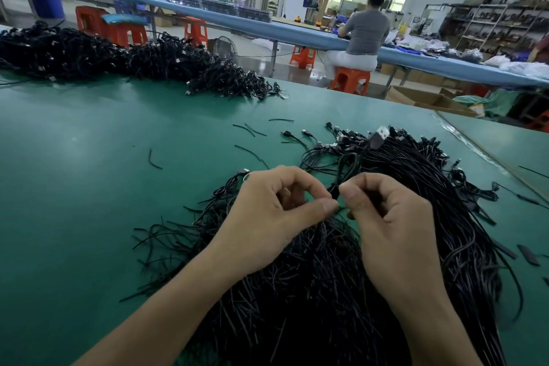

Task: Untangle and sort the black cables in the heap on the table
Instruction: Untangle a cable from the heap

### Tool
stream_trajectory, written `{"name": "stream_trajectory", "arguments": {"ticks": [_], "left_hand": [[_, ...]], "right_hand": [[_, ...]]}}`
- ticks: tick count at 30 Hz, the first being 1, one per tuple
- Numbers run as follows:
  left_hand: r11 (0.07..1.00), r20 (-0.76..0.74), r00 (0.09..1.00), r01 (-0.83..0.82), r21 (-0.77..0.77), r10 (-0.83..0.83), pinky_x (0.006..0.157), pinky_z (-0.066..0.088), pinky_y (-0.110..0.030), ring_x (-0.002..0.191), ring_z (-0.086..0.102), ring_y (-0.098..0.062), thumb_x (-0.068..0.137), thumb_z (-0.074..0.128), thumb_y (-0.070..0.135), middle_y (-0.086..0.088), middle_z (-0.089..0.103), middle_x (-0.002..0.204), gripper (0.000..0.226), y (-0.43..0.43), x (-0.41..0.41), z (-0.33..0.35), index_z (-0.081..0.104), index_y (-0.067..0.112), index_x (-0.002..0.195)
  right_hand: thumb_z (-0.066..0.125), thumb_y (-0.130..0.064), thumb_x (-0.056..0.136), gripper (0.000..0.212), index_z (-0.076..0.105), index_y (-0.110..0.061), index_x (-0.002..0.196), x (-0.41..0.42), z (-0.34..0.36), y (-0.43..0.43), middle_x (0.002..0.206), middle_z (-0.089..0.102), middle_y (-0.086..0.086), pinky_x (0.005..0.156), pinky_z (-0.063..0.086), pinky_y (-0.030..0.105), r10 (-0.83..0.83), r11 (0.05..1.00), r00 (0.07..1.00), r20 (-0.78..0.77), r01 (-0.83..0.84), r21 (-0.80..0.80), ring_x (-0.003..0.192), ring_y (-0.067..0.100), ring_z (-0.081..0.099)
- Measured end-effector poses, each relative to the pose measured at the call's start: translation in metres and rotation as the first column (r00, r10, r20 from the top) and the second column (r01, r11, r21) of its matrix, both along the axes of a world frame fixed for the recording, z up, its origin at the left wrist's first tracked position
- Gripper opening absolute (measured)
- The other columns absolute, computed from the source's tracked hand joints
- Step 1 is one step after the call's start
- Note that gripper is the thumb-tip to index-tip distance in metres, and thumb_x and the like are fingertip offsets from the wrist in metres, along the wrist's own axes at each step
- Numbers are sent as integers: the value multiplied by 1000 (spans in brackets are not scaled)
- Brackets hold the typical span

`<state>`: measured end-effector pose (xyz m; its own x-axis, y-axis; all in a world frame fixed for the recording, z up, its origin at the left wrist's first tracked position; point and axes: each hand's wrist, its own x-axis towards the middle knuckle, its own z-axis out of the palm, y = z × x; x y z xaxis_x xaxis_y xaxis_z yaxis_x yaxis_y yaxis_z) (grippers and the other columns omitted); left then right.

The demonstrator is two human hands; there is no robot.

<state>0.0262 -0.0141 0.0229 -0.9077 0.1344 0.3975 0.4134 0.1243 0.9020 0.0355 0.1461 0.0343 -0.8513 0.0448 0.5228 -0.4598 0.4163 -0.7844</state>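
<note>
A big heap of black cables [416, 202] covers the near right part of the green table [89, 172]. Both hands hover over the heap's middle. My left hand [267, 217] and my right hand [389, 217] pinch one looped black cable [346, 169] between thumb and forefinger, fingertips almost touching. The loop rises above my fingers, and its USB plug [378, 137] sticks up behind. A looser bunch of short cable ends [297, 276] spreads out beneath my wrists.
A long pile of bundled black cables [118, 59] lies along the table's far left edge. Loose black ties [249, 129] are scattered mid-table. A person on an orange stool [350, 80] sits at the blue bench beyond. A second table [505, 142] adjoins on the right.
</note>
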Motion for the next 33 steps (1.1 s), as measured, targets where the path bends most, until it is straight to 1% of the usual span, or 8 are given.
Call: {"name": "stream_trajectory", "arguments": {"ticks": [2, 5, 7, 13, 19, 25, 30, 33], "left_hand": [[999, -7, 1000, -25, -47, 24, 50, 34, -18, 50, 42, -7, 81, 81, 23, 1, 56, 58, 10, 3, 0, -3, 72, 26, 77], [989, 15, 996, -81, -126, 83, 47, 47, -25, 48, 60, -13, 89, 71, 25, 8, 68, 61, 10, 4, 1, -7, 72, 30, 80], [1000, 106, 994, 11, -17, -9, 43, 49, -31, 50, 66, -25, 96, 62, 18, -2, 71, 63, 19, 5, 4, -4, 69, 26, 81], [936, 457, 856, 79, 344, -240, 32, 27, -14, 25, 36, -9, 102, 44, 26, -4, 53, 46, 21, 2, 3, 4, 64, 21, 108], [875, 419, 804, 237, 423, -421, 33, 39, -16, 35, 55, -12, 96, 61, 13, -7, 63, 56, 19, -1, 4, 9, 54, 15, 114], [845, 329, 871, 161, 509, -364, 66, 60, -31, 71, 72, -24, 99, 41, -1, -15, 73, 79, 29, 2, 2, 5, 67, 9, 109], [910, 254, 949, 68, 410, -186, 87, 54, -56, 81, 65, -25, 95, 52, 39, -13, 66, 89, 32, 6, 2, 4, 69, 13, 100], [938, 236, 961, 56, 341, -143, 78, 55, -45, 74, 64, -19, 86, 69, 47, -2, 71, 81, 36, 2, 1, 4, 60, 21, 109]], "right_hand": [[65, -19, 92, 14, 66, -27, 81, 3, 3, -2, 71, 66, -14, 56, 43, 12, 38, 999, 999, -21, -38, -28, 61, 2, 57], [65, -17, 91, 15, 66, -29, 81, 8, 7, -9, 71, 65, -16, 56, 41, 7, 105, 994, 994, -44, -106, -20, 63, 1, 59], [67, -18, 90, 15, 66, -29, 80, 9, 6, -10, 71, 64, -12, 55, 40, 6, 102, 995, 993, -67, -101, 12, 63, 3, 59], [65, -22, 92, 9, 64, -26, 84, 4, 0, -11, 82, 63, -12, 68, 42, 11, -3, 994, 985, -173, 22, 107, 79, 8, 59], [61, -20, 90, 10, 63, -29, 86, 3, 0, -11, 84, 64, -15, 71, 40, 6, 12, 994, 979, -202, 11, 111, 83, 4, 60], [60, -24, 88, 12, 62, -36, 86, 2, -3, -13, 87, 66, -14, 69, 43, 8, 34, 998, 991, -129, -26, 65, 84, 4, 63], [65, -8, 91, 19, 65, -27, 89, 2, -4, -12, 86, 61, -15, 67, 40, 5, 57, 979, 987, -149, -27, 200, 81, 0, 58], [66, -14, 91, 16, 67, -30, 93, 2, -6, -10, 88, 61, -19, 69, 49, 18, 55, 956, 992, -111, -20, 293, 84, 4, 61]]}}
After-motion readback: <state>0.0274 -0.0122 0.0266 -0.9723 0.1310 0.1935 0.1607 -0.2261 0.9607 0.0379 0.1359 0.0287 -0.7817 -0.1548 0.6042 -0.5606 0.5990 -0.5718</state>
